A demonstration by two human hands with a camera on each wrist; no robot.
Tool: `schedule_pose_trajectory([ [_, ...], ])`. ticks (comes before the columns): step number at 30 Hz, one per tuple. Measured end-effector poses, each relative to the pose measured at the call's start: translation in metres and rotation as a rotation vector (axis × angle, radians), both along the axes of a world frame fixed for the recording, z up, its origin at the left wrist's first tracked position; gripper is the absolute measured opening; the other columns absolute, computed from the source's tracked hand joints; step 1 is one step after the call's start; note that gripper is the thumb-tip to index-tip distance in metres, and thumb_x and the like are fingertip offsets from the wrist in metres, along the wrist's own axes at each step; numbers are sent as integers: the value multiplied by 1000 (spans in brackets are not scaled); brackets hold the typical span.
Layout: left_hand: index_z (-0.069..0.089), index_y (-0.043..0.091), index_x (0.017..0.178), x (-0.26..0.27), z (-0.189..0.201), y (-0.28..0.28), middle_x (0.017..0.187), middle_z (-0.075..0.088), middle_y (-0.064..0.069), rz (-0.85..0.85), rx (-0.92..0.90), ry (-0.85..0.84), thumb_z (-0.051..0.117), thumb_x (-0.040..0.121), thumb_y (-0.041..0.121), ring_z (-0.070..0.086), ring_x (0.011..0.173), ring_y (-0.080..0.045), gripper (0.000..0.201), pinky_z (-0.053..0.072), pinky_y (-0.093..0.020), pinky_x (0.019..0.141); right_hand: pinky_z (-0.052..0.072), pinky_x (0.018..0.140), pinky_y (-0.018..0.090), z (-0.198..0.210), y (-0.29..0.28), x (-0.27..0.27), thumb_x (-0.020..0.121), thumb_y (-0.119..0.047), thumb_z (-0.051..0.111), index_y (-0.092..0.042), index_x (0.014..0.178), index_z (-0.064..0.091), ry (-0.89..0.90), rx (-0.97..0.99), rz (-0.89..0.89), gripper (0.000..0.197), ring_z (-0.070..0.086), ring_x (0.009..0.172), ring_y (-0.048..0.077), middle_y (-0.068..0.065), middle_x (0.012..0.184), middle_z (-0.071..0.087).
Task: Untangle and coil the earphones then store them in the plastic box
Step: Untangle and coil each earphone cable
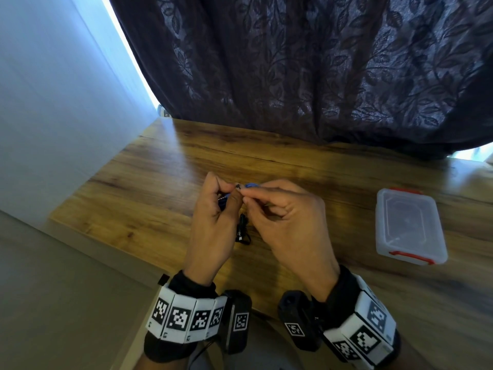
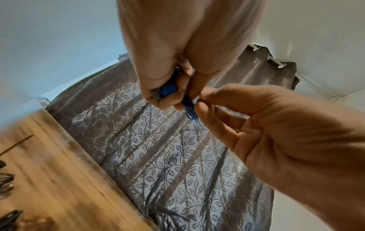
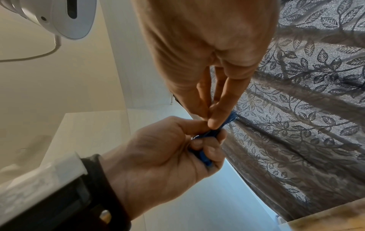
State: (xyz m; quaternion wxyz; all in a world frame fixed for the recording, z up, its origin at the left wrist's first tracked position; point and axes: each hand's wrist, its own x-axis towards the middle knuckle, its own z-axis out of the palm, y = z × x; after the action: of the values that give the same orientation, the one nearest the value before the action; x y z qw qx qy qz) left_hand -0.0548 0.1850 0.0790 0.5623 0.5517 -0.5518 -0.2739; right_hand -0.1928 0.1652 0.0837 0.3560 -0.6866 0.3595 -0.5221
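Both hands hover over the wooden table (image 1: 149,188) with a blue earphone cable (image 1: 250,185) bunched between them. My left hand (image 1: 225,200) grips the bundled blue cable (image 3: 205,157) in curled fingers. My right hand (image 1: 244,194) pinches the loops of blue cable (image 2: 189,109) between thumb and fingertips, right against the left hand. A second, black set of earphones (image 1: 243,231) lies tangled on the table under the hands. The clear plastic box (image 1: 408,225) with red latches stands to the right, its lid on.
A dark leaf-patterned curtain (image 1: 306,70) hangs along the table's far edge. A white wall (image 1: 48,102) borders the left side. Bare wood lies between the hands and the box.
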Motion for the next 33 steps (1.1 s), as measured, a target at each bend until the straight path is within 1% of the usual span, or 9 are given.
schedule_pose_trajectory([
  [3,51,27,86,0,0,0,81,59,-7,5,-5,-11,53,97,24,55,72,-16,12,44,-40,64,62,76,27,1,1,-1,90,-12,73,-15,109,77,11,18,15,20,73,87,7,-5,105,71],
  [6,51,28,85,0,0,-1,79,59,-4,9,-5,-16,54,98,21,55,71,-15,15,43,-37,64,62,76,26,1,1,-1,89,-12,73,-15,108,77,10,7,9,20,73,87,6,-5,105,71],
  [11,51,22,87,0,0,-2,79,58,-4,13,-2,-1,53,97,23,54,71,-15,10,43,-39,64,62,77,26,1,2,-1,89,-13,72,-15,109,77,15,-1,8,20,73,88,6,-4,106,71],
  [15,51,16,90,0,0,-2,86,60,-13,10,-7,-4,53,96,24,55,75,-21,10,45,-43,66,62,76,28,0,1,0,89,-12,73,-14,108,77,1,4,-2,19,73,88,8,-3,105,72],
  [18,51,17,89,0,1,-2,85,59,-17,9,-8,-22,52,96,25,54,75,-25,10,46,-49,66,62,76,29,0,0,0,90,-12,73,-14,108,78,-7,6,3,19,73,88,9,-3,105,72],
  [20,51,18,89,0,1,-2,85,58,-17,6,-4,-22,52,96,25,53,74,-25,10,45,-48,65,62,77,30,0,0,-1,90,-11,73,-13,108,77,-14,13,8,19,73,89,9,-3,105,71],
  [23,51,18,89,1,1,-2,82,57,-15,10,4,-9,52,96,27,52,73,-22,11,43,-44,65,62,77,29,1,1,-1,90,-11,73,-13,109,77,-16,11,13,19,73,89,9,-3,106,71],
  [31,50,21,88,0,2,-1,78,55,-6,6,7,-16,52,95,28,51,72,-19,10,41,-41,64,62,77,28,3,-1,-1,90,-13,73,-15,108,78,24,17,-1,18,72,88,8,-4,105,71],
  [33,50,22,88,0,2,-1,79,55,-6,6,4,-28,52,95,30,51,72,-19,10,41,-41,64,62,77,28,3,-1,0,90,-14,73,-15,107,78,24,12,-8,18,72,87,7,-4,104,71],
])
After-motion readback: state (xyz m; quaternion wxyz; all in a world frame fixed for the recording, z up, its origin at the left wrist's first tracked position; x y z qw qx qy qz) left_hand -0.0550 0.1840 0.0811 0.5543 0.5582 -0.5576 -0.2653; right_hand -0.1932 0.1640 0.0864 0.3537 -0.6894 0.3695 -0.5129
